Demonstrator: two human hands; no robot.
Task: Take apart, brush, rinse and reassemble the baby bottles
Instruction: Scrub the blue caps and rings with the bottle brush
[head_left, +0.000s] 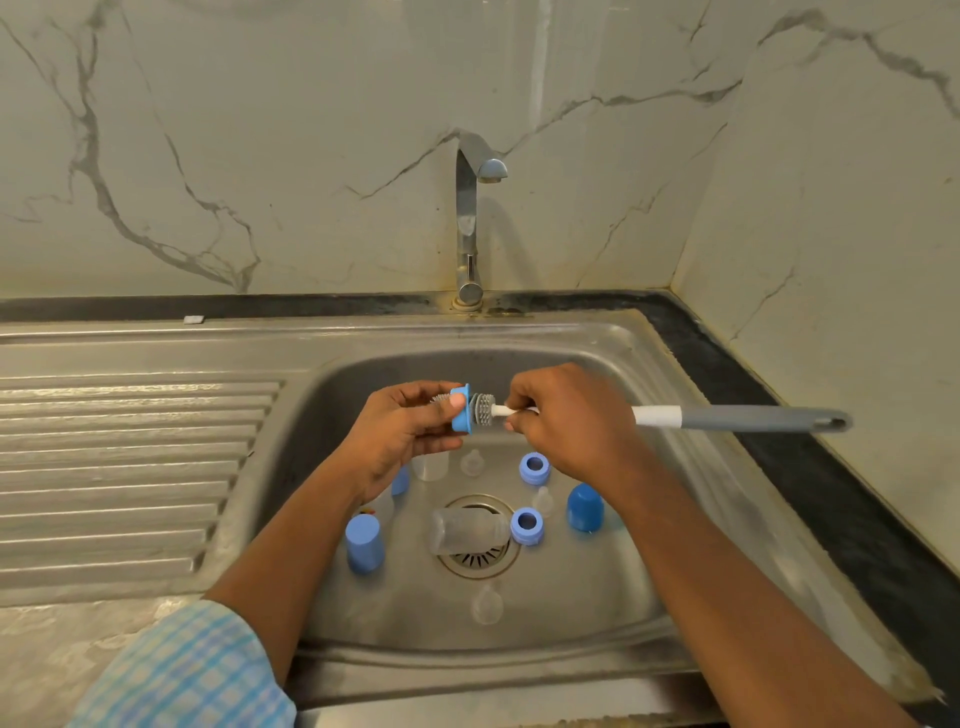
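My left hand (402, 431) pinches a blue bottle ring (461, 410) above the sink basin (649, 519). My right hand (566, 421) grips the bottle brush (727, 418) by its white neck; the grey bristle head (480, 409) passes through the ring. In the basin lie two more blue rings (534, 467) (527, 526), two blue caps (363, 543) (585, 506), a clear bottle (467, 530) on its side over the drain, another clear bottle (430, 464) and clear teats (487, 603) (471, 461) (544, 500).
The tap (470, 223) stands behind the basin with no water running. A ribbed steel drainboard (119, 467) lies to the left. Marble wall surrounds the corner and a dark counter strip (810, 467) runs along the right.
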